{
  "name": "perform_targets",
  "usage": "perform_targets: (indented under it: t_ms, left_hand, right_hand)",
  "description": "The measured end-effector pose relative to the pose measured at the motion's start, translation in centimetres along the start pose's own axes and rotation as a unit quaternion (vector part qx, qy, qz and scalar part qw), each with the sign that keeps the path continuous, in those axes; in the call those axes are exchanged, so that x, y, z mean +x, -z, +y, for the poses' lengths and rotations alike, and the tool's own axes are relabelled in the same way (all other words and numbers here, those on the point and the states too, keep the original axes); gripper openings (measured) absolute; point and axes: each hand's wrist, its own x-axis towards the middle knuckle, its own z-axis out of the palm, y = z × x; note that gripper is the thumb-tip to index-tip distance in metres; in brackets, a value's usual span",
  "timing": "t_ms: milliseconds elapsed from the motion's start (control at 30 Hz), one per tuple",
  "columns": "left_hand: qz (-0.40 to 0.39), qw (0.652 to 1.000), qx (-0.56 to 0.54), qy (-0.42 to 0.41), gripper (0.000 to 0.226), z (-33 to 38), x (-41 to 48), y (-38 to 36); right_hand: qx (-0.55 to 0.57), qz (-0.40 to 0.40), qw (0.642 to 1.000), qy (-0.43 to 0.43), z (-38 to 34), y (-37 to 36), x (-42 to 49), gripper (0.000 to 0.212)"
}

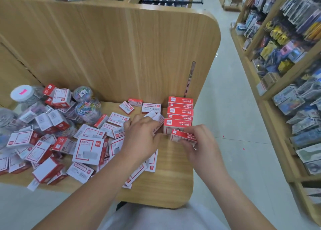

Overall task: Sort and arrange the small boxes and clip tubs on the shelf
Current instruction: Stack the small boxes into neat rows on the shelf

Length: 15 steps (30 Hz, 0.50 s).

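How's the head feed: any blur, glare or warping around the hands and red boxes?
Head view: light even and soft, no hard shadows or glare on the shelf; the wide lens bows the back panel and aisle racks; the left hand, right hand and its red box look slightly soft; the clip tubs at the left edge smear most.
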Motion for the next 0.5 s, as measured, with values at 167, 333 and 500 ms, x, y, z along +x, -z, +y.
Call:
perform_targets:
  t_ms: [167,333,500]
  left_hand:
    - [0.014,0.998,-0.064,-0.007,0.037,-0.9,-2.5,-0.1]
    - [0.017,0.999,-0.039,-0.012,0.033,0.1,-1.5,-0.5]
    - [-0.006,0.999,-0.017,-0.026,0.018,0.5,-0.9,-0.7]
  right_hand:
    - [0.111,0.055,0.979,-0.159,0.8,-1.0,-1.1,0.052]
    - [0.013,-0.016,0.991,-0.131,1.2,-1.9,-0.6,0.010]
    - [0.002,-0.030,0.994,-0.101,1.0,-2.2,-0.7,0.028]
